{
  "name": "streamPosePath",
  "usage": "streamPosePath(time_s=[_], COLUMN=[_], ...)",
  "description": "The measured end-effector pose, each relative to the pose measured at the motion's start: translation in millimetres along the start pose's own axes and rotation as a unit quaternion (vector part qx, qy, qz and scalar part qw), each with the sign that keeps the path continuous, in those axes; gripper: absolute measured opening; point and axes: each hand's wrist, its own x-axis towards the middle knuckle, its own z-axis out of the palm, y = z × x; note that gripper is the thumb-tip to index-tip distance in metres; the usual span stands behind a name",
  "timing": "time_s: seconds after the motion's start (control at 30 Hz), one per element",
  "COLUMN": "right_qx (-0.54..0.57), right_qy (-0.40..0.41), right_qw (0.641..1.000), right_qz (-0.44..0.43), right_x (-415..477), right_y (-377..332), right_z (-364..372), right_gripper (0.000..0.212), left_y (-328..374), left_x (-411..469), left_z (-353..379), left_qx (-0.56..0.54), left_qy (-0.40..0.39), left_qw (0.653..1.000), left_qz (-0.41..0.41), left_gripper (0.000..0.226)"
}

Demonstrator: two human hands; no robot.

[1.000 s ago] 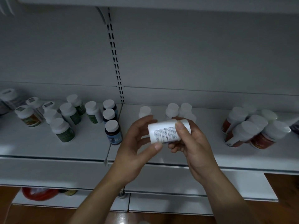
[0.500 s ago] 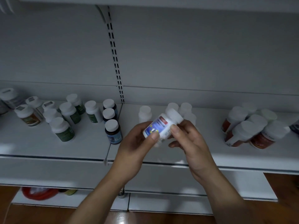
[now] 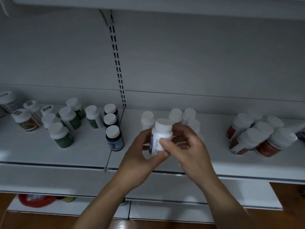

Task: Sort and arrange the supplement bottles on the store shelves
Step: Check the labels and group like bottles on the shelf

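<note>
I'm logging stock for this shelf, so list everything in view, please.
held bottle: one, white, blue on label, cap up, in front of shelf
white bottles: four showing, on shelf behind held bottle
dark bottles: three, blue labels, row beside shelf seam
green-labelled bottles: at least four, white caps, left section
sticker-capped bottles: four, far left
red-labelled bottles: about six, white caps, right, some leaning
red object: one, lower shelf, left
shelf: one, white
left hand: one, grips held bottle's base
right hand: one, thumb across its label
</note>
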Motion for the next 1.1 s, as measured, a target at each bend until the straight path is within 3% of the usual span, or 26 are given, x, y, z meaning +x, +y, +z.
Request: streamPosePath(time_s=[0.17,0.27,0.37,0.53,0.63,0.77,0.93,1.1], right_qx=[-0.155,-0.262,-0.355,-0.471,-0.537,-0.581,-0.571,-0.464], right_qy=[0.006,0.067,0.067,0.039,0.013,-0.012,-0.004,0.075], right_qw=[0.988,0.960,0.928,0.880,0.842,0.814,0.820,0.879], right_qz=[-0.026,-0.073,-0.089,-0.053,-0.048,-0.018,-0.040,-0.084], right_x=[13.6,34.2,61.1,96.0,111.8,122.3,121.8,98.8], right_y=[9.1,14.1,16.1,18.6,25.4,31.9,33.4,17.1], right_z=[-0.9,-5.5,-10.6,-12.5,-10.2,-9.2,-11.6,-21.4], right_gripper=[0.030,0.030,0.034,0.051,0.052,0.049,0.042,0.036], left_y=[-24.8,-45.6,-66.5,-87.0,-84.7,-90.1,-84.9,-70.2], left_x=[8.3,17.4,29.0,46.9,54.6,70.3,85.2,58.4], left_z=[8.5,11.9,13.3,12.5,11.8,12.5,10.1,3.8], left_qx=[0.014,0.019,0.040,0.096,0.086,0.061,0.073,0.100], left_qy=[0.065,0.107,0.133,0.145,0.156,0.137,0.120,0.137], left_qw=[0.997,0.993,0.990,0.985,0.984,0.988,0.990,0.985], left_qz=[-0.026,-0.039,-0.035,-0.004,0.030,0.019,-0.004,-0.042], left_gripper=[0.047,0.053,0.056,0.043,0.052,0.047,0.052,0.065])
